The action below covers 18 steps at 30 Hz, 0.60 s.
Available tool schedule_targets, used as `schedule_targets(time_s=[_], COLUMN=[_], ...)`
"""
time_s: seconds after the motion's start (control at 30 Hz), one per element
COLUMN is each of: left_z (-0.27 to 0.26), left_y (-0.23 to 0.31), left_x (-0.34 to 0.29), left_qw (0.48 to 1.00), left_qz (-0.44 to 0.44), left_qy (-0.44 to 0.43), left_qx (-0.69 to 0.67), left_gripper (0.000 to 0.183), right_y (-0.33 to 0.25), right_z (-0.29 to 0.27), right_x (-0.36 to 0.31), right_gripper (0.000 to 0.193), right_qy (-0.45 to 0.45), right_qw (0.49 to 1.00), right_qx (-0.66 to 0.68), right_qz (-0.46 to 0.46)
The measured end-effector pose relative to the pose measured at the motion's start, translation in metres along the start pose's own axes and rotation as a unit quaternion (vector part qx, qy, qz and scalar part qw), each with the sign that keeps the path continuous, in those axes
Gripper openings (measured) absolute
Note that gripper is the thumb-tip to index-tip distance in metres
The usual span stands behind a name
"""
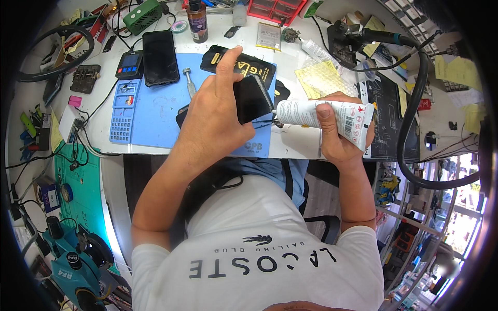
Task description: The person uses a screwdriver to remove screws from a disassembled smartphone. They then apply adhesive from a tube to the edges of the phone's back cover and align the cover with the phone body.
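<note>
My left hand (215, 111) grips a black phone (252, 101) by its sides, index finger raised off it. The phone is tilted above a blue work mat (155, 116). In my right hand (340, 127) is a white glue tube (306, 113), thumb pressed on its side. The tube's thin nozzle points left and meets or nearly meets the phone's right edge; I cannot tell if they touch. Behind the phone lies a black screen-protector card (218, 56) with gold lettering. A metal screwdriver (189, 78) and another dark phone-like part (181, 117), partly hidden, lie beside my left hand.
A second phone (160, 58) lies on the mat's far left, next to a small device with a screen (129, 65). A brown bottle (197, 22) stands at the back. Yellow bubble wrap (324, 79) lies right of centre. A thick black cable (415, 119) loops at the right. A teal microscope (75, 269) stands lower left.
</note>
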<state>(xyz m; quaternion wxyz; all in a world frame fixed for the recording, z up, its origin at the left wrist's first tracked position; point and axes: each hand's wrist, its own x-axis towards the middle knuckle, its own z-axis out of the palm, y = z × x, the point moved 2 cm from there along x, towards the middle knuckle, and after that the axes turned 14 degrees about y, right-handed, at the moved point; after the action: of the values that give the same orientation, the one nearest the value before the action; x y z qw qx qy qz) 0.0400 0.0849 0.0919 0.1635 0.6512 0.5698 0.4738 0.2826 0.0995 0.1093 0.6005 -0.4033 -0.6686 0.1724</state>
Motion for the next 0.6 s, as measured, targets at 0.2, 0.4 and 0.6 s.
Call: schedule_targets(time_s=[0.2, 0.4, 0.6], left_z=[-0.0009, -0.0012, -0.0014], left_y=[0.0011, 0.0036, 0.0045], left_x=[-0.0003, -0.0013, -0.0029], left_qw=[1.000, 1.000, 1.000], left_qz=[-0.002, 0.010, 0.018], left_qy=[-0.001, 0.003, 0.000], left_qx=[-0.001, 0.003, 0.012], left_gripper=[0.112, 0.110, 0.109], right_y=[0.0013, 0.0004, 0.0015], right_z=[-0.0011, -0.0007, 0.0021], right_x=[0.0014, 0.0034, 0.0049], right_gripper=[0.017, 0.017, 0.017], right_qy=[0.013, 0.013, 0.022], right_qw=[1.000, 0.999, 0.999], right_qx=[-0.010, -0.023, -0.031], right_qz=[-0.017, -0.024, -0.027])
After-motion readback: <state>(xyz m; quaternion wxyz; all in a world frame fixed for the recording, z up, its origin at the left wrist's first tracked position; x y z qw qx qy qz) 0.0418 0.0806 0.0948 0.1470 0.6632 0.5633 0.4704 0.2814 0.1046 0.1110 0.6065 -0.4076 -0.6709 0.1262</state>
